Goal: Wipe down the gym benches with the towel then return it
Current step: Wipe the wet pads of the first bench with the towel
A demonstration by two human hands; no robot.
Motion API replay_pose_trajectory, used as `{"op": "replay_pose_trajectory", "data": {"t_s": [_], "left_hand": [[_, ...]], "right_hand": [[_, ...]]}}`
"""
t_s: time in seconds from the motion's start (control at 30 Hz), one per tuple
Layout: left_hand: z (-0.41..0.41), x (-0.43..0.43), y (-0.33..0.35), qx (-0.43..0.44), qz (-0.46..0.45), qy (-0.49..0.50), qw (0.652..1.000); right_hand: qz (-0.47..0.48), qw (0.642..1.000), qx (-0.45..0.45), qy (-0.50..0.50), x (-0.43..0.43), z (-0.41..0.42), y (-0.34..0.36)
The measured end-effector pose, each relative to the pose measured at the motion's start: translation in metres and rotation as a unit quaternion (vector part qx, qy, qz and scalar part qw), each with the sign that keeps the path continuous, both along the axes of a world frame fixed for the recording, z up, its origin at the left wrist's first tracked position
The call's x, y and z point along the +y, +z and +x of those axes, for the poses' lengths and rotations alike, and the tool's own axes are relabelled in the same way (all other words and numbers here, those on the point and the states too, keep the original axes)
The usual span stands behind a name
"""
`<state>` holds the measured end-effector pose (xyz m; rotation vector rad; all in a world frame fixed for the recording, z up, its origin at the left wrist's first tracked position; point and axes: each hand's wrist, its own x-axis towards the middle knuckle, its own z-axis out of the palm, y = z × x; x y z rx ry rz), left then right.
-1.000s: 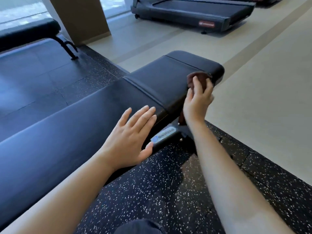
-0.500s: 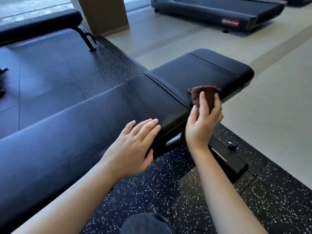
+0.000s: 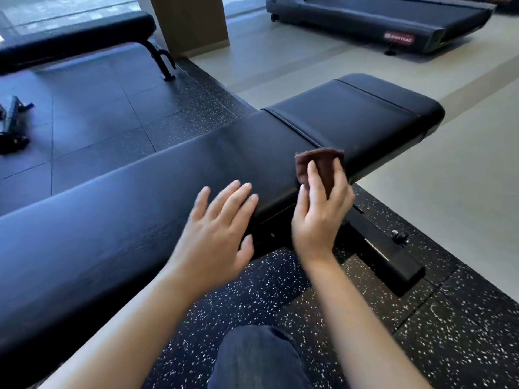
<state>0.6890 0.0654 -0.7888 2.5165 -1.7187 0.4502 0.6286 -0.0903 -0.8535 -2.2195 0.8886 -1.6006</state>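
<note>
Speckled black rubber flooring (image 3: 449, 346) meets pale smooth flooring beyond the near bench (image 3: 126, 220). Right hand (image 3: 320, 217): fingers nearly straight and laid flat on the one brown towel (image 3: 320, 164), pressing it against the near edge of the bench pad, just short of the seam between the long pad and the short pad. The folded towel's upper edge rises past the fingertips onto the pad's top. Left hand (image 3: 216, 228): fingers spread and straight, holding nothing, over the same edge just beside the right hand; contact with the pad cannot be told, as the hand is blurred. Hands, two; towel, one. Benches, two: the near one under the hands, and a second bench (image 3: 70, 40) well apart at upper left. One treadmill (image 3: 379, 21) stands at upper right, one pillar (image 3: 191, 21) between it and the second bench. One knee (image 3: 258, 357) in dark cloth shows at the lower edge.
</note>
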Motion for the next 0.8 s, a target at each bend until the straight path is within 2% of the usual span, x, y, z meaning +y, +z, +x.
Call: {"op": "replay_pose_trajectory", "data": {"t_s": [0.07, 0.13, 0.37, 0.63, 0.7, 0.8], "left_hand": [[0.006, 0.019, -0.005, -0.013, 0.003, 0.024, 1.000], [0.008, 0.022, -0.006, 0.013, -0.004, 0.045, 0.999], [0.005, 0.020, -0.006, 0.058, -0.031, 0.041, 0.997], [0.004, 0.021, -0.008, 0.054, -0.036, 0.041, 0.997], [0.005, 0.020, -0.008, 0.052, -0.035, 0.041, 0.997], [0.005, 0.019, -0.008, 0.056, -0.036, 0.043, 0.997]], "right_hand": [[-0.010, 1.000, 0.007, -0.010, -0.027, -0.003, 0.007], [0.023, 0.999, -0.004, -0.026, -0.034, -0.001, 0.013], [0.024, 0.999, 0.009, 0.019, 0.023, 0.004, 0.004], [-0.054, 0.976, 0.169, 0.124, -0.010, -0.029, 0.011], [-0.066, 0.976, 0.144, 0.150, -0.014, -0.025, 0.011], [-0.018, 0.990, 0.064, 0.125, 0.001, -0.013, 0.009]]}}
